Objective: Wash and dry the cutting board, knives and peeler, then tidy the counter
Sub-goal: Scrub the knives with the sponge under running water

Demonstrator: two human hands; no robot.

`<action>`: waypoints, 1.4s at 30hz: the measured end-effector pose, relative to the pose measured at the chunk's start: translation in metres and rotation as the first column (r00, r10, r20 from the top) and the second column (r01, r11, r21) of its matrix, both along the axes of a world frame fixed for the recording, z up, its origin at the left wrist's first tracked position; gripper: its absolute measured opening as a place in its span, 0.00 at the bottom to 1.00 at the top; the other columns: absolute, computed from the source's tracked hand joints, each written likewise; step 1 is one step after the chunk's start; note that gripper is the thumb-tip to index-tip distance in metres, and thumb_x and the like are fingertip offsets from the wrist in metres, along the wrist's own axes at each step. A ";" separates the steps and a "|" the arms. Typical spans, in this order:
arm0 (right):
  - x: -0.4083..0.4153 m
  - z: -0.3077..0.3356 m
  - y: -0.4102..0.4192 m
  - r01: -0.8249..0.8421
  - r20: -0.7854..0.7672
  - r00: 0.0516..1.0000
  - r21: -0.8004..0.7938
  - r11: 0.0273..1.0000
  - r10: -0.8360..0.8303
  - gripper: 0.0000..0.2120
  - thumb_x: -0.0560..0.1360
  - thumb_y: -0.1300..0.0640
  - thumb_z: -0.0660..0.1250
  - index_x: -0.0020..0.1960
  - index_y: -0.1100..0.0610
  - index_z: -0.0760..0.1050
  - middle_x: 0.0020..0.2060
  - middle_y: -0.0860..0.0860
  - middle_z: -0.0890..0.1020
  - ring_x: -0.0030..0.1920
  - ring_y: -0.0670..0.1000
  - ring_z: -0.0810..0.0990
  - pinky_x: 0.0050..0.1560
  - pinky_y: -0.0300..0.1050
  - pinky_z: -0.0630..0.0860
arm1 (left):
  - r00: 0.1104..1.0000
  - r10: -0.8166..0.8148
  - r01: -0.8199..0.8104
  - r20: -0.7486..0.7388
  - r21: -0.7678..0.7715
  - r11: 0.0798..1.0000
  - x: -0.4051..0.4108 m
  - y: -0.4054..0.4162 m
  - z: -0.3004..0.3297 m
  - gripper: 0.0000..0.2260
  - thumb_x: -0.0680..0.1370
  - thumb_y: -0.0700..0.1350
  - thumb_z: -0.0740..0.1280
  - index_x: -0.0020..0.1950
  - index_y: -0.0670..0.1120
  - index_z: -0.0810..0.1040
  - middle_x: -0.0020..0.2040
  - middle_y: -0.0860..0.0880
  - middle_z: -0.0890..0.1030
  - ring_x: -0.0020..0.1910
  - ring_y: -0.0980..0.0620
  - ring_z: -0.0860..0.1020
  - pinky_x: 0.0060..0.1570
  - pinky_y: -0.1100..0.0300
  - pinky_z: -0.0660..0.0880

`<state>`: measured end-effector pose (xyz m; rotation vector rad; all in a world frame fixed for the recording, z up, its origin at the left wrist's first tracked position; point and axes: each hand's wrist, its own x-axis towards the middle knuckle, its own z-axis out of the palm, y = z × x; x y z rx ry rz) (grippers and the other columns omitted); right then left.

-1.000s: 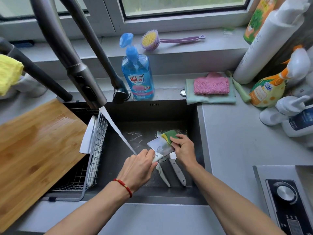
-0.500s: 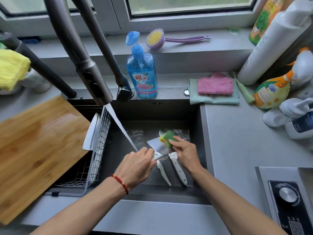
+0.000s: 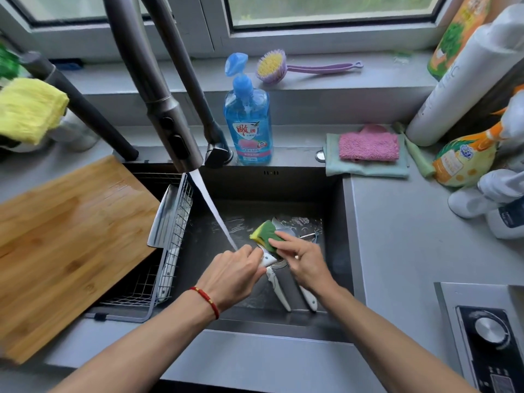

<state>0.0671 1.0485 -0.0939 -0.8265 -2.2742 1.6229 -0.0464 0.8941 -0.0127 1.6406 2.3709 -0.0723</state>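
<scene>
Soft green-yellow sponge (image 3: 266, 233) under right hand (image 3: 304, 258); left hand (image 3: 232, 275) grips white handle (image 3: 268, 259).

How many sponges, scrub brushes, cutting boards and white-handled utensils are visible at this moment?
Sponge: 1
Scrub brush: 1
Cutting board: 1
White-handled utensils: 4
Total: 7

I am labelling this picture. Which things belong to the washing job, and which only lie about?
Job: left hand, right hand, sponge, held knife, cutting board.
Lying about: soap bottle, purple brush, pink cloth.
</scene>
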 end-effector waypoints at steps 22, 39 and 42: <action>-0.015 0.010 -0.004 0.379 0.241 0.903 -0.062 0.923 -0.355 0.12 0.77 0.63 0.71 0.59 0.56 0.85 0.56 0.53 0.86 0.59 0.50 0.83 0.68 0.46 0.75 | 0.696 0.527 -0.649 0.487 0.113 0.752 -0.035 -0.052 -0.008 0.08 0.77 0.53 0.71 0.51 0.50 0.86 0.44 0.52 0.86 0.43 0.53 0.83 0.43 0.59 0.77; -0.001 0.050 -0.001 0.321 0.172 0.856 -0.915 0.242 -0.487 0.18 0.76 0.57 0.61 0.64 0.61 0.76 0.47 0.60 0.83 0.42 0.58 0.81 0.42 0.48 0.77 | -0.739 0.355 -0.458 0.573 -0.813 0.359 -0.049 -0.065 -0.017 0.13 0.84 0.49 0.61 0.48 0.40 0.74 0.30 0.48 0.72 0.16 0.58 0.63 0.12 0.67 0.56; 0.011 0.047 0.003 0.383 0.199 0.832 -0.881 0.277 -0.518 0.17 0.75 0.56 0.61 0.60 0.61 0.76 0.42 0.59 0.81 0.39 0.57 0.80 0.40 0.48 0.75 | -0.770 0.338 -0.414 0.541 -0.827 0.381 -0.045 -0.062 -0.020 0.14 0.85 0.48 0.60 0.47 0.39 0.73 0.30 0.48 0.71 0.16 0.58 0.63 0.12 0.67 0.57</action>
